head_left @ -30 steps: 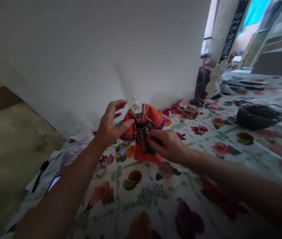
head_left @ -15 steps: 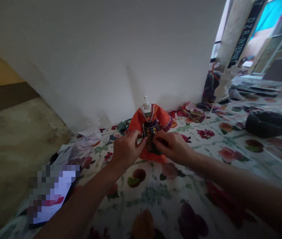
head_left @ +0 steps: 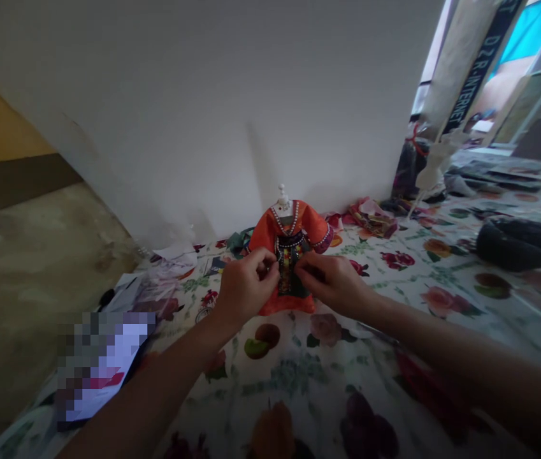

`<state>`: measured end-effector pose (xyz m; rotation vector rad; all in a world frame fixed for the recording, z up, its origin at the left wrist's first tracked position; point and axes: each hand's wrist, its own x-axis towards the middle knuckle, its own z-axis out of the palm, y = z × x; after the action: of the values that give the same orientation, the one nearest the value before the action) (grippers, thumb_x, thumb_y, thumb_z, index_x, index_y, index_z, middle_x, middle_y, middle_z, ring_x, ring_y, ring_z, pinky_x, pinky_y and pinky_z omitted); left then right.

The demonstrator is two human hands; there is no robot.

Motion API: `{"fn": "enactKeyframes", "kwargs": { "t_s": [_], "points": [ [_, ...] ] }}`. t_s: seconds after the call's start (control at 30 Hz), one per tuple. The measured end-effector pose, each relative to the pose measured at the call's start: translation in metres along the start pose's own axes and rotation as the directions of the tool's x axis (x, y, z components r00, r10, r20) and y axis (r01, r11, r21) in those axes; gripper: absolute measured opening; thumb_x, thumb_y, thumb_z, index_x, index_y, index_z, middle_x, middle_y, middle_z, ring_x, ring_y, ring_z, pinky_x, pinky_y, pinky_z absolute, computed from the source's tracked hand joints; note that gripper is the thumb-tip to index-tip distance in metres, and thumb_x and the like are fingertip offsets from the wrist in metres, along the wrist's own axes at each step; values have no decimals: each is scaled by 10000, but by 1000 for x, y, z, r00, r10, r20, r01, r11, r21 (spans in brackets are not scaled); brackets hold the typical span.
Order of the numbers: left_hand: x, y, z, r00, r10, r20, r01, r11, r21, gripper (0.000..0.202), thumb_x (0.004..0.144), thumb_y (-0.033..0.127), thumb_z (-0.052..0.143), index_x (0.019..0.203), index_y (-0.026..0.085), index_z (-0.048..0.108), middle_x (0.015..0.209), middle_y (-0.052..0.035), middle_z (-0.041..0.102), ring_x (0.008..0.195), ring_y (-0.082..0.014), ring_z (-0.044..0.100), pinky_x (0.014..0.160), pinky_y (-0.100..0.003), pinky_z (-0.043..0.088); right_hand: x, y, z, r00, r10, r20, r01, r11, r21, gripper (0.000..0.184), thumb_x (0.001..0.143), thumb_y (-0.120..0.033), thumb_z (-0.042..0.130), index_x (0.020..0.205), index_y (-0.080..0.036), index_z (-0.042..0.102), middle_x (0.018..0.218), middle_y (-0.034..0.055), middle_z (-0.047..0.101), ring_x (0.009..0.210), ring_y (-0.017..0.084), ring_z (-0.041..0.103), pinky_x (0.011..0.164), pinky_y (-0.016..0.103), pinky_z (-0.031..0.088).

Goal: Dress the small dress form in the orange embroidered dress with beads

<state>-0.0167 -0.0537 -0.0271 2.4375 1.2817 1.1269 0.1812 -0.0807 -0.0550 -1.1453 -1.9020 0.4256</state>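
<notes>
An orange doll dress [head_left: 311,220] with wide sleeves and white bead trim stands upright on a small white dress form [head_left: 282,203]. Down its front hangs a dark apron [head_left: 288,277] with a patterned middle strip, below a dark beaded waistband [head_left: 290,241]. At the apron's left edge, my left hand [head_left: 250,280] is closed in a pinch. The fingers of my right hand [head_left: 334,280] pinch its right edge. My fingertips partly hide the cloth they hold.
A lit phone [head_left: 108,370] lies at the left. Crumpled fabric scraps [head_left: 370,217] rest along the wall. Farther right are a bare white dress form [head_left: 435,169] and a black bowl-shaped thing [head_left: 521,245]. A floral tablecloth [head_left: 289,398] covers the table.
My left fingers have shifted slightly down and left, so more of the apron's patterned strip shows. The apron hangs flatter. My right hand has barely moved. The view has swung slightly left.
</notes>
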Motion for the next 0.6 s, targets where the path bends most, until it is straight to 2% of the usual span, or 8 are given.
{"fn": "enactKeyframes", "kwargs": {
  "t_s": [0.27, 0.5, 0.6],
  "points": [
    [0, 3, -5, 1000, 20, 10, -21, 1000, 7, 94, 853, 223, 583, 858, 194, 673, 619, 39, 623, 533, -97, 544, 569, -221, 392, -1, 0, 0, 1000, 20, 6, -20, 1000, 19, 128, 913, -214, 547, 838, -168, 641, 605, -44, 530, 522, 81, 427, 535, 220, 308],
    [6, -1, 8, 998, -1, -70, 6, 998, 68, 90, 850, 289, 636, 836, 201, 628, 572, 52, 565, 506, -101, 503, 559, -228, 370, -1, 2, 5, 1000, 1, -2, -1, 999, 37, 132, 907, -213, 549, 849, -167, 658, 600, -39, 549, 512, 83, 430, 518, 219, 314],
    [9, -3, 12, 995, 27, -94, -20, 997, 80, 60, 850, 256, 621, 824, 202, 626, 561, 54, 545, 498, -99, 484, 561, -232, 365, 1, 0, 7, 1000, 0, -6, 0, 998, 56, 138, 904, -209, 549, 895, -157, 677, 624, -32, 583, 515, 81, 450, 523, 209, 342]
  ]
}}
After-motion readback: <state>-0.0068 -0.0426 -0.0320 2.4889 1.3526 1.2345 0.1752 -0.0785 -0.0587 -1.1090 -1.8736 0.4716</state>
